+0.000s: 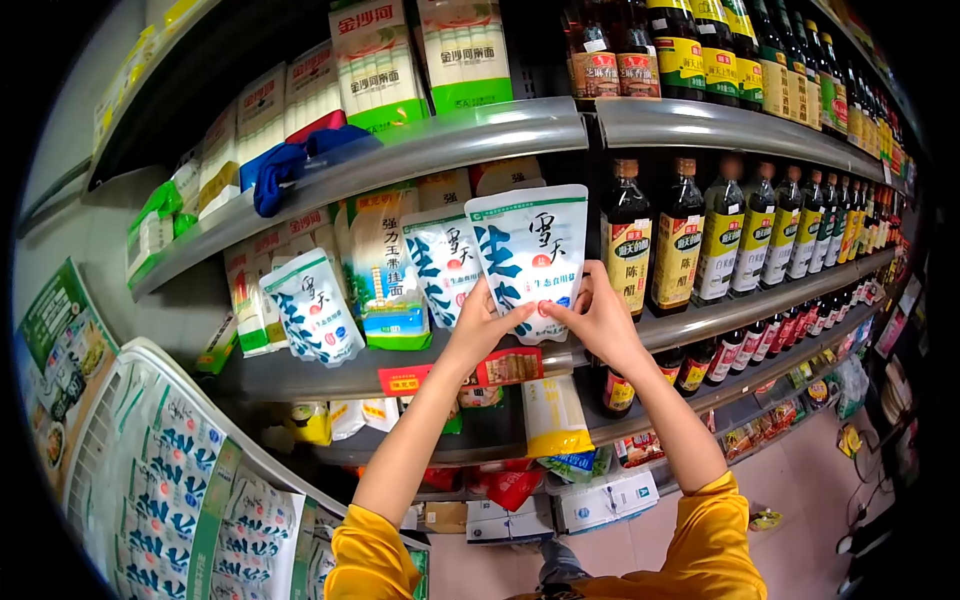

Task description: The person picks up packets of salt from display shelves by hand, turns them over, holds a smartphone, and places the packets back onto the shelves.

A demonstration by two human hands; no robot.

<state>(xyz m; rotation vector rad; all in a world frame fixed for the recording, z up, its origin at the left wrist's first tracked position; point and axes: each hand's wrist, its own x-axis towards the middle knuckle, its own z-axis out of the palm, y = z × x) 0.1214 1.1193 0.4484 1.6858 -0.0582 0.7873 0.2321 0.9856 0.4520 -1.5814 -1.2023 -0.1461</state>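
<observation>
A white salt pouch (pixel 530 235) with blue and black lettering is held upright in front of the middle shelf. My left hand (pixel 482 325) grips its lower left corner, thumb on the front. On the lower right, my right hand (pixel 602 318) pinches the same pouch, its thumb also across the front. A matching salt pouch (pixel 438 262) stands just behind and left of it, partly covered. Farther left, another salt pouch (pixel 315 308) leans on the shelf. Between these two is a noodle packet (pixel 388 265) with a blue and green base.
Vinegar bottles (pixel 680 235) line the middle shelf to the right. Noodle packets (pixel 375 65) and a dark blue cloth (pixel 290 170) occupy the upper shelf. At lower left stands a rack (pixel 135 450) of salt pouches. A red shelf label (pixel 510 366) hangs below my hands.
</observation>
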